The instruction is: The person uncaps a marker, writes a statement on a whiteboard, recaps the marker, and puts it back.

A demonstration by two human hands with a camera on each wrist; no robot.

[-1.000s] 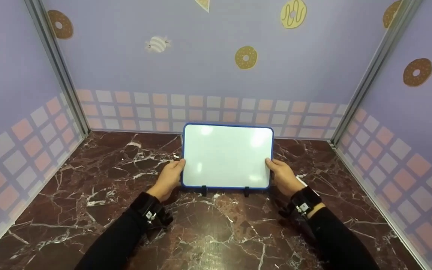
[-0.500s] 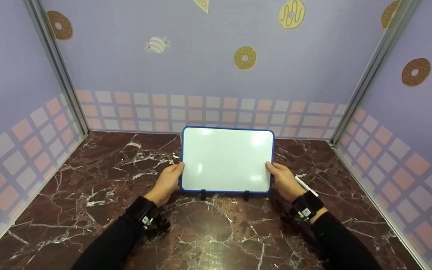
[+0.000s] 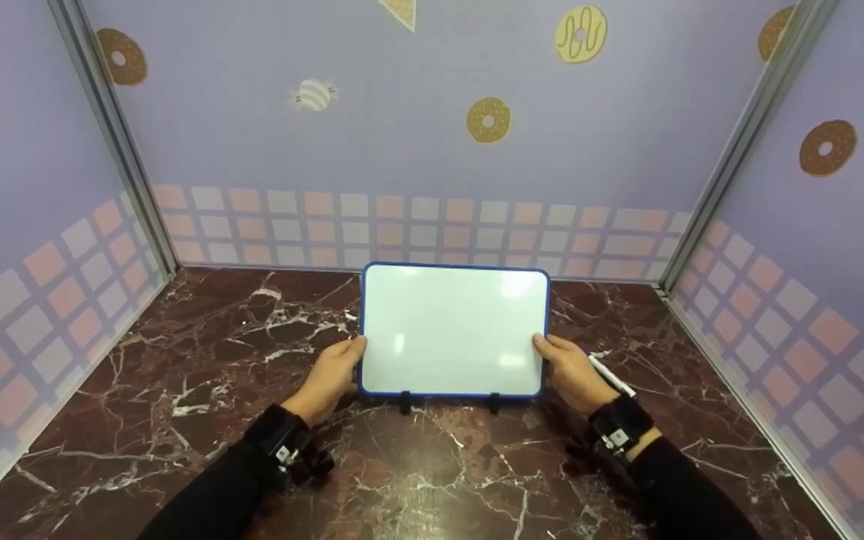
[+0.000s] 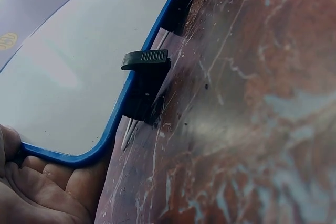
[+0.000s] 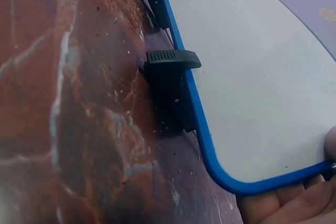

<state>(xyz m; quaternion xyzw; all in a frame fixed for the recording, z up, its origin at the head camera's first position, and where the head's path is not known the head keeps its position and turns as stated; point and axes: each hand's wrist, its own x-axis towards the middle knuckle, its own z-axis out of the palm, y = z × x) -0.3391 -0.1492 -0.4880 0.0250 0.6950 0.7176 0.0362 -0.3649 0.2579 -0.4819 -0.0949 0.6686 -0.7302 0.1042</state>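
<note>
A small whiteboard (image 3: pixel 454 330) with a blue rim stands tilted back, its blank face toward me. Two black stand feet (image 4: pixel 146 80) hook over its lower edge, seen in both wrist views. My left hand (image 3: pixel 329 373) grips the board's left side, thumb on the front and fingers behind. On the opposite side my right hand (image 3: pixel 573 373) holds the edge the same way, its thumb on the white face (image 5: pixel 262 77). Most of the fingers behind the board are hidden in the head view.
A white marker (image 3: pixel 612 375) lies on the dark red marble tabletop (image 3: pixel 237 390), just right of my right hand. Purple walls with a pink and white check band (image 3: pixel 282 225) enclose the back and both sides.
The whiteboard has come a little toward me with both hands still holding it. More of the marker shows beside my right hand.
</note>
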